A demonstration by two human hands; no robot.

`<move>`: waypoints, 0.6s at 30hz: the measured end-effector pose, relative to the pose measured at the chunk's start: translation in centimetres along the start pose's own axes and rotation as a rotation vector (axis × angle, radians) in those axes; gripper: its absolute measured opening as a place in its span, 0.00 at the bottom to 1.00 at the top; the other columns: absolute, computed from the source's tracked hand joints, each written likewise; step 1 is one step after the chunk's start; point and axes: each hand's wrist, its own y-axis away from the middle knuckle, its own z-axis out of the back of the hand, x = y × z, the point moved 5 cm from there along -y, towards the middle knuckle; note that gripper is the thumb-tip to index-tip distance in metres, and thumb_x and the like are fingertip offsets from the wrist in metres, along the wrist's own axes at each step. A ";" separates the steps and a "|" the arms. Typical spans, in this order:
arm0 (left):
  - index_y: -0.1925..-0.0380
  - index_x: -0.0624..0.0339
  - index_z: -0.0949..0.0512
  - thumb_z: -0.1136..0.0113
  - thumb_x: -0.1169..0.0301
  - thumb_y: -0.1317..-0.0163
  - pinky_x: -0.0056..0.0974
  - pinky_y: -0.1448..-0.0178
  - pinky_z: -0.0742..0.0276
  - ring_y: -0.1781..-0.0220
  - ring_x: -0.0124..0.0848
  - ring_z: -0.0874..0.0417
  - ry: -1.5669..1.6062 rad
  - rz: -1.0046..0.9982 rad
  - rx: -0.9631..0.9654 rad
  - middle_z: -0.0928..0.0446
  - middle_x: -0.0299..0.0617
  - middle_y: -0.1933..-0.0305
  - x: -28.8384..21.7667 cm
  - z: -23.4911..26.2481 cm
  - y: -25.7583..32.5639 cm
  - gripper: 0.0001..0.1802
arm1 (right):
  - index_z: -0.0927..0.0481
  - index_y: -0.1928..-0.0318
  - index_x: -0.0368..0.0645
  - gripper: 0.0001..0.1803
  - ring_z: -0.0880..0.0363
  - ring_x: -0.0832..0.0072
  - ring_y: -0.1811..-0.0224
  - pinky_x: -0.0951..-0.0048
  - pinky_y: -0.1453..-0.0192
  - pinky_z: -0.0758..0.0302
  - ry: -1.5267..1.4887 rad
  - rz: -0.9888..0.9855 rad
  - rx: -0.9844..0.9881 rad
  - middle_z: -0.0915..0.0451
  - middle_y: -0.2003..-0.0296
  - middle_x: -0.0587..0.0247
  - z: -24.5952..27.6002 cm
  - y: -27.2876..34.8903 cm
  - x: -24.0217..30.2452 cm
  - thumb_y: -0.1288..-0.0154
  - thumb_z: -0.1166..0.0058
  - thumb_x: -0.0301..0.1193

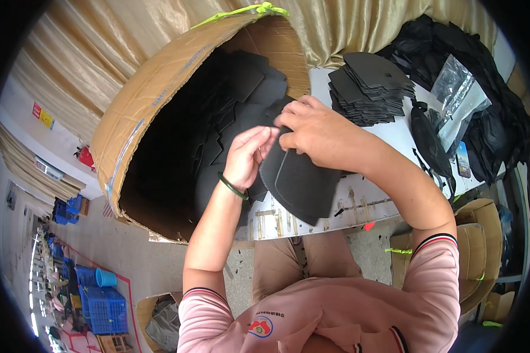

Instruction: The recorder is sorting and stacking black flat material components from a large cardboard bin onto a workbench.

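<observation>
Both hands are raised over the front edge of the white table, next to a big cardboard box (136,88) lying with its opening toward me. A dark, flat sheet piece with a curved outline (303,185), foam-like, hangs below my right hand (318,132), whose fingers are closed on its upper edge. My left hand (250,154), wearing a dark green bangle (232,187), pinches at the same edge with thumb and fingers together. A second layer shows along the piece's left side. Many similar black pieces (244,79) lie loosely inside the box.
A stack of black cut pieces (371,88) stands on the white table (359,153) beyond my right hand. Farther right are a black fabric heap (453,47), clear plastic bag (462,103) and phone (463,160). Cardboard boxes (474,253) stand low at the right; blue crates (105,309) are at left.
</observation>
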 end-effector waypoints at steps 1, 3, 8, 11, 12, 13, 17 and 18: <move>0.56 0.72 0.23 0.55 0.62 0.28 0.32 0.49 0.24 0.57 0.32 0.18 0.033 0.025 0.202 0.18 0.47 0.59 0.1 -0.5 0.6 0.21 | 0.20 0.71 0.42 0.05 0.29 0.66 0.53 0.65 0.45 0.34 0.000 -0.017 0.022 0.25 0.63 0.61 -0.1 0.4 -0.5 0.53 0.41 0.23; 0.52 0.72 0.25 0.60 0.56 0.27 0.35 0.46 0.25 0.54 0.34 0.19 0.182 0.031 0.160 0.19 0.49 0.56 1.4 -0.6 2.1 0.27 | 0.22 0.68 0.42 0.08 0.28 0.63 0.55 0.65 0.48 0.32 -0.061 -0.047 0.029 0.26 0.65 0.60 -0.1 1.6 -1.5 0.51 0.39 0.23; 0.39 0.65 0.35 0.37 0.65 0.40 0.36 0.36 0.35 0.40 0.31 0.28 -0.405 -0.184 0.179 0.28 0.45 0.41 4.8 0.5 6.5 0.32 | 0.31 0.52 0.42 0.17 0.24 0.59 0.54 0.65 0.49 0.29 -0.633 -0.555 -0.127 0.24 0.59 0.55 -1.4 7.8 -6.6 0.42 0.44 0.22; 0.43 0.63 0.31 0.32 0.74 0.46 0.33 0.41 0.30 0.46 0.27 0.25 -0.627 -0.153 -0.008 0.22 0.42 0.49 8.2 0.9 8.3 0.30 | 0.30 0.48 0.43 0.19 0.25 0.61 0.52 0.66 0.47 0.29 -0.610 -0.564 -0.209 0.25 0.59 0.55 -4.2 12.7 -7.4 0.41 0.45 0.23; 0.44 0.63 0.30 0.32 0.73 0.44 0.33 0.43 0.29 0.48 0.26 0.24 -0.627 -0.081 -0.004 0.21 0.41 0.51 9.9 1.3 8.5 0.27 | 0.30 0.47 0.42 0.20 0.25 0.63 0.51 0.67 0.46 0.29 -0.514 -0.513 -0.242 0.25 0.59 0.56 -4.8 14.1 -6.7 0.40 0.45 0.24; 0.46 0.63 0.28 0.33 0.73 0.43 0.32 0.45 0.28 0.50 0.25 0.23 -0.630 -0.010 -0.003 0.21 0.41 0.53 11.1 1.7 8.7 0.25 | 0.30 0.47 0.42 0.20 0.25 0.63 0.51 0.67 0.46 0.29 -0.517 -0.513 -0.242 0.25 0.59 0.56 -5.8 15.2 -5.8 0.40 0.45 0.24; 0.47 0.63 0.28 0.36 0.75 0.42 0.31 0.45 0.29 0.50 0.25 0.24 -0.645 -0.015 0.115 0.22 0.39 0.52 11.0 0.4 9.2 0.22 | 0.30 0.46 0.39 0.20 0.25 0.67 0.51 0.70 0.45 0.30 -0.693 -0.819 -0.059 0.23 0.56 0.57 -9.8 19.1 -4.5 0.39 0.45 0.23; 0.47 0.62 0.29 0.37 0.75 0.41 0.31 0.43 0.30 0.49 0.25 0.25 -0.471 0.013 0.122 0.23 0.38 0.52 11.4 0.9 8.7 0.22 | 0.30 0.46 0.38 0.20 0.25 0.69 0.51 0.71 0.45 0.30 -0.841 -0.895 -0.047 0.23 0.54 0.58 -10.5 20.0 -4.6 0.39 0.45 0.23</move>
